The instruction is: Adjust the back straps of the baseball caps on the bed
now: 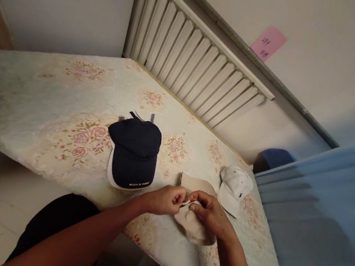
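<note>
Both my hands are on a beige baseball cap that lies near the front edge of the bed. My left hand is closed on the cap's strap, fingers curled in. Thumb and fingers of my right hand pinch the same strap area from the other side. The beige brim points away from me, beyond my hands. To the left, a dark navy cap rests on top of a white one, its brim towards me with small lettering. A white cap with a small dark logo sits to the right.
A floral cover spreads over the surface. Behind it stands a white radiator against the wall, with a pink note above. A blue curtain hangs along the right side, and a dark blue object is in the far corner.
</note>
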Action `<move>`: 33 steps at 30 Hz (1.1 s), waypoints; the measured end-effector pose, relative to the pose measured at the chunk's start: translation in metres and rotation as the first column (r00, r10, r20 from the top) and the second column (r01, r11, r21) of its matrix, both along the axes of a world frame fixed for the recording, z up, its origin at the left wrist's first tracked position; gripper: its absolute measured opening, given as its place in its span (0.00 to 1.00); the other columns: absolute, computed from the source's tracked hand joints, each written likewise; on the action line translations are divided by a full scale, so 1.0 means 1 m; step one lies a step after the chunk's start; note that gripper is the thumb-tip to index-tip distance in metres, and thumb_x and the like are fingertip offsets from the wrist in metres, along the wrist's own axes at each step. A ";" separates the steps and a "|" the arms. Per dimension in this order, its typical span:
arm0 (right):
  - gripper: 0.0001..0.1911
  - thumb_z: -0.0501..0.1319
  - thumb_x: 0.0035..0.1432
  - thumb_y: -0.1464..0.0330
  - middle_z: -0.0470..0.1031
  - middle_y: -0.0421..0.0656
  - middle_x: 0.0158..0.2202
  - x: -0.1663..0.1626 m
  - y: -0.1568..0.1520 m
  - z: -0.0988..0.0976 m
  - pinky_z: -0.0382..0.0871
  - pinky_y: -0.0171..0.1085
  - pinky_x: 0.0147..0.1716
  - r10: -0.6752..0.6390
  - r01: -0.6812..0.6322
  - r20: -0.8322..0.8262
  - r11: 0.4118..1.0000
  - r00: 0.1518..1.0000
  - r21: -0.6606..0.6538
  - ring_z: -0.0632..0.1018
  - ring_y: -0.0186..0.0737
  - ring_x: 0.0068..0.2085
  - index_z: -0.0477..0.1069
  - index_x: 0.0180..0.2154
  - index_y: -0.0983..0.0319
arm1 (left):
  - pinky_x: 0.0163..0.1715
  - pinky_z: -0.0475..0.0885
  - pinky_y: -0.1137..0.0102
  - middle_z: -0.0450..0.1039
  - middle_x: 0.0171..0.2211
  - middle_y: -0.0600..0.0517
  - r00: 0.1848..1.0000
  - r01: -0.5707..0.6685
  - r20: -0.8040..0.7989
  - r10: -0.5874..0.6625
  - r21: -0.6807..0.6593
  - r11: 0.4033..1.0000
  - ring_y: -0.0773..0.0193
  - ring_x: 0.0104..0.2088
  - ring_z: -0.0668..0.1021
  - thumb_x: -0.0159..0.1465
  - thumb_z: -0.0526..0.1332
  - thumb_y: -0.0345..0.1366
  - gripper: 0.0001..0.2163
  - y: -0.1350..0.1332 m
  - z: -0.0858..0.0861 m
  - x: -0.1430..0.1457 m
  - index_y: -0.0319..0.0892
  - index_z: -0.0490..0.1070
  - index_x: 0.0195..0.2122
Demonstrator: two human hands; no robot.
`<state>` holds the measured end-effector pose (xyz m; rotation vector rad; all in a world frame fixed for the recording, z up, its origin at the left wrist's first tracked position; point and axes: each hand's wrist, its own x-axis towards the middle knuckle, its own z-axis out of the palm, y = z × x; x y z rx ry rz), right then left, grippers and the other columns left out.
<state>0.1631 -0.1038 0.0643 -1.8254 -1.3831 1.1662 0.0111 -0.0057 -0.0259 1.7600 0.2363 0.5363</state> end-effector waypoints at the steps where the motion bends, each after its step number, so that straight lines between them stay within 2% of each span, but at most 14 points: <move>1: 0.06 0.62 0.51 0.67 0.72 0.37 0.29 0.000 0.000 0.000 0.60 0.33 0.30 0.007 -0.007 -0.004 1.000 1.000 0.000 0.68 0.33 0.29 0.72 0.33 0.60 | 0.22 0.52 0.75 0.56 0.22 0.60 0.999 0.047 -0.023 -0.047 -0.013 0.999 0.73 0.24 0.58 0.48 0.55 0.26 0.06 0.000 0.001 -0.001 0.42 0.58 0.25; 5: 0.06 0.63 0.51 0.68 0.74 0.39 0.31 0.000 0.000 -0.004 0.60 0.33 0.32 0.016 -0.016 -0.066 1.000 0.998 0.001 0.70 0.34 0.31 0.73 0.34 0.60 | 0.22 0.51 0.74 0.54 0.22 0.60 0.981 0.162 -0.094 -0.172 -0.100 0.982 0.72 0.24 0.56 0.47 0.55 0.26 0.08 0.003 0.002 -0.004 0.42 0.56 0.25; 13: 0.07 0.63 0.50 0.66 0.76 0.41 0.33 0.000 -0.001 -0.009 0.63 0.34 0.31 0.006 -0.008 -0.130 1.000 0.992 -0.017 0.72 0.35 0.31 0.72 0.34 0.60 | 0.22 0.51 0.74 0.54 0.24 0.60 0.966 0.213 -0.089 -0.243 -0.258 0.942 0.72 0.25 0.56 0.48 0.59 0.31 0.10 0.001 -0.011 0.003 0.42 0.56 0.26; 20: 0.06 0.62 0.52 0.66 0.77 0.43 0.35 -0.008 -0.001 -0.007 0.66 0.39 0.41 0.080 -0.074 -0.161 0.996 0.984 0.044 0.75 0.39 0.36 0.73 0.34 0.60 | 0.22 0.51 0.75 0.53 0.23 0.60 0.973 0.180 -0.073 -0.217 -0.339 0.923 0.73 0.24 0.56 0.49 0.62 0.35 0.13 -0.006 -0.019 0.011 0.43 0.55 0.26; 23: 0.07 0.63 0.52 0.64 0.77 0.42 0.34 -0.007 -0.001 -0.007 0.66 0.38 0.39 0.057 -0.053 -0.130 0.998 0.990 0.028 0.75 0.39 0.35 0.73 0.33 0.59 | 0.22 0.51 0.75 0.55 0.23 0.60 0.979 0.160 -0.054 -0.196 -0.390 0.907 0.73 0.24 0.57 0.47 0.62 0.32 0.11 -0.006 -0.021 0.011 0.42 0.57 0.26; 25: 0.08 0.63 0.51 0.63 0.76 0.41 0.32 -0.002 -0.003 -0.010 0.66 0.36 0.35 0.018 -0.019 -0.079 1.000 0.997 -0.008 0.74 0.37 0.33 0.73 0.34 0.60 | 0.22 0.52 0.75 0.58 0.24 0.60 0.979 0.179 0.002 -0.203 -0.480 0.859 0.73 0.24 0.59 0.45 0.62 0.30 0.11 -0.005 -0.019 0.009 0.41 0.59 0.26; 30: 0.10 0.63 0.51 0.63 0.74 0.40 0.32 0.010 -0.007 -0.018 0.64 0.35 0.33 -0.035 0.036 -0.107 0.999 0.994 0.000 0.72 0.36 0.32 0.72 0.36 0.60 | 0.25 0.58 0.75 0.65 0.26 0.57 0.946 0.320 0.222 -0.234 -0.738 0.593 0.72 0.25 0.67 0.45 0.65 0.29 0.12 -0.001 -0.014 0.006 0.39 0.63 0.29; 33: 0.09 0.62 0.53 0.64 0.75 0.41 0.34 0.012 -0.008 -0.018 0.65 0.36 0.36 -0.013 0.015 -0.106 1.000 0.994 0.013 0.73 0.37 0.35 0.74 0.36 0.59 | 0.27 0.60 0.76 0.66 0.26 0.56 0.944 0.331 0.269 -0.194 -0.800 0.500 0.73 0.25 0.69 0.44 0.68 0.29 0.14 -0.001 -0.013 0.007 0.38 0.65 0.30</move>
